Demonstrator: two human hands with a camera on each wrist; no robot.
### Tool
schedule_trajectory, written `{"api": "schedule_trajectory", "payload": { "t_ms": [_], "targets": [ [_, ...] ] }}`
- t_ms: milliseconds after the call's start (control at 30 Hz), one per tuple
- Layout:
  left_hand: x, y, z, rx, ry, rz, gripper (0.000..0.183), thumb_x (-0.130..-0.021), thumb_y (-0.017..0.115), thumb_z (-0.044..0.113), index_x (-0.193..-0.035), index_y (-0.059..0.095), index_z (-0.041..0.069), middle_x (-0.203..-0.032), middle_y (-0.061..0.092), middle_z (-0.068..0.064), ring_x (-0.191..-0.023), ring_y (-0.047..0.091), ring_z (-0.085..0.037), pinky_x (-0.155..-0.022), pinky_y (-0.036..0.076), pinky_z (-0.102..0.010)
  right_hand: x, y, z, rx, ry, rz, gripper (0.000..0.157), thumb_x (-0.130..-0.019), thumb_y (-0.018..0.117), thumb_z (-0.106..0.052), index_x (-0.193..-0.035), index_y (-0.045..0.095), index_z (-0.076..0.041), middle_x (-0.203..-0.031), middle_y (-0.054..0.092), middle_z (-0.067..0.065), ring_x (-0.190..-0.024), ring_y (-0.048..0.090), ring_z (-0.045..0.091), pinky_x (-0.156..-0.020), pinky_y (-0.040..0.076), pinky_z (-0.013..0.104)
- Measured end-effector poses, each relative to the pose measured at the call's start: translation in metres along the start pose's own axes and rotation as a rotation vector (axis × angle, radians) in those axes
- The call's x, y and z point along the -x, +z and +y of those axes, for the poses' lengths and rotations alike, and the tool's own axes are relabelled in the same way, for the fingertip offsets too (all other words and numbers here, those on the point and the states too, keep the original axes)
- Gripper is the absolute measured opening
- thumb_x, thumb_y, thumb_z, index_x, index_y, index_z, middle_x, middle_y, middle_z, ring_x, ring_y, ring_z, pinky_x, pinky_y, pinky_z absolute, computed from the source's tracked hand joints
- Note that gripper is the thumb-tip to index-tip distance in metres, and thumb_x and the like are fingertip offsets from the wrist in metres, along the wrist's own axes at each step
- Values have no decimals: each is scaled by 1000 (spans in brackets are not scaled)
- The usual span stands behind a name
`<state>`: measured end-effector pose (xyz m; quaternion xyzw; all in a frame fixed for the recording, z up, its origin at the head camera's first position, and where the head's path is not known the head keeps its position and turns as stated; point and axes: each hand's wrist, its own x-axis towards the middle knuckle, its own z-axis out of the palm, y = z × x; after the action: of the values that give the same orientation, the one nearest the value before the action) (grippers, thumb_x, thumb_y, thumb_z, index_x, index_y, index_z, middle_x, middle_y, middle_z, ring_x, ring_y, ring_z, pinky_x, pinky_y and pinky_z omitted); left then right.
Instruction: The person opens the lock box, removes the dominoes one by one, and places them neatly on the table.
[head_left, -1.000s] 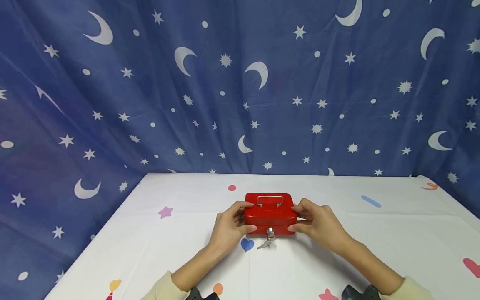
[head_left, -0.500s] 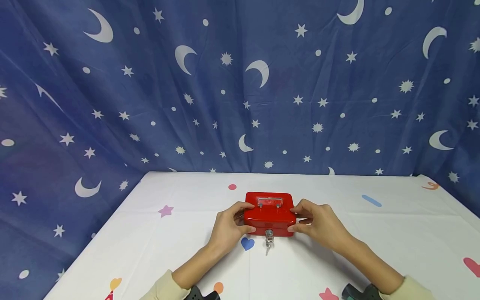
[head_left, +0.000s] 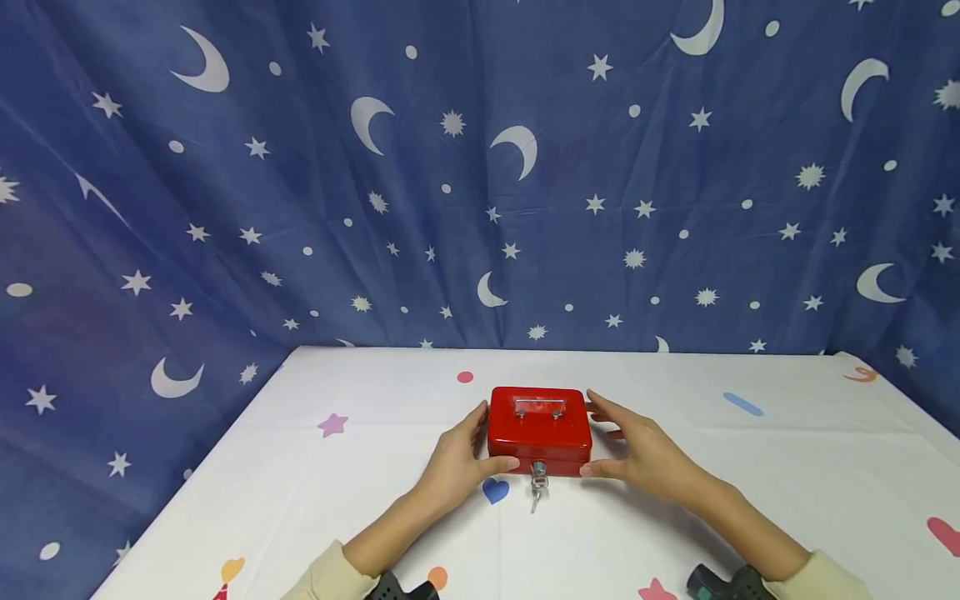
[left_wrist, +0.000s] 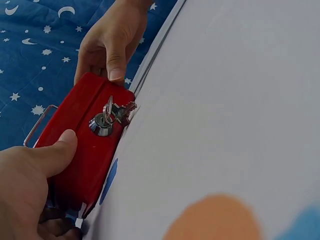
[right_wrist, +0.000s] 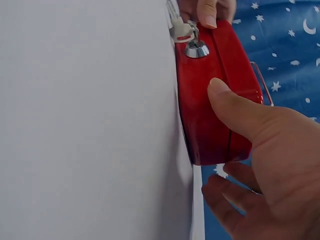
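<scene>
A small red cash box (head_left: pixel 540 425) sits closed on the white table, its wire handle (head_left: pixel 540 402) on the lid. From the front lock (left_wrist: pixel 101 125) hangs a ring with keys (left_wrist: pixel 121 113). My left hand (head_left: pixel 456 467) is at the box's left side, thumb over the lower front and fingers along the side. On the other side is my right hand (head_left: pixel 647 450), its thumb near the front right corner. The right wrist view shows the right thumb (right_wrist: pixel 235 107) at the front face and the other fingers spread apart from the box's end.
A white cloth with printed shapes, such as a blue heart (head_left: pixel 495 490) and a pink star (head_left: pixel 332 425), covers the table. Behind it hangs a blue curtain (head_left: pixel 420 208) with moons and stars. Dark wrist devices (head_left: pixel 726 583) show below both sleeves.
The fingers of both hands have come off the lid's edges and loosened along the sides. The keys swung from pointing left to hanging straight down. The box shifted slightly toward me.
</scene>
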<state>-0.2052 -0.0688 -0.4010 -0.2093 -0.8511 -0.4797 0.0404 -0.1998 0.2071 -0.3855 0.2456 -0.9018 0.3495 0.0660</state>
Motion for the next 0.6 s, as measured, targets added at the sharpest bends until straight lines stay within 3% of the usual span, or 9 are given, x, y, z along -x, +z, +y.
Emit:
{"api": "schedule_trajectory", "payload": {
  "t_ms": [300,600],
  "targets": [
    [1,1,-5,60,2,65,77,-78,80,21,-140,43,-5,-136,53,-16,-121,54,-29,-94,47,-37,2,10,4,-93,21,36,86,-71,85,-29,-141,43,0,-132,56,14,-111,61,30,-89,51,41],
    [2,2,-7,194,37,57,77,-77,80,15,-141,41,-4,-137,50,-17,-123,51,-29,-93,46,-35,3,13,3,-252,79,63,81,-70,85,-21,-137,47,5,-131,56,19,-107,63,29,-85,52,32]
  ]
}}
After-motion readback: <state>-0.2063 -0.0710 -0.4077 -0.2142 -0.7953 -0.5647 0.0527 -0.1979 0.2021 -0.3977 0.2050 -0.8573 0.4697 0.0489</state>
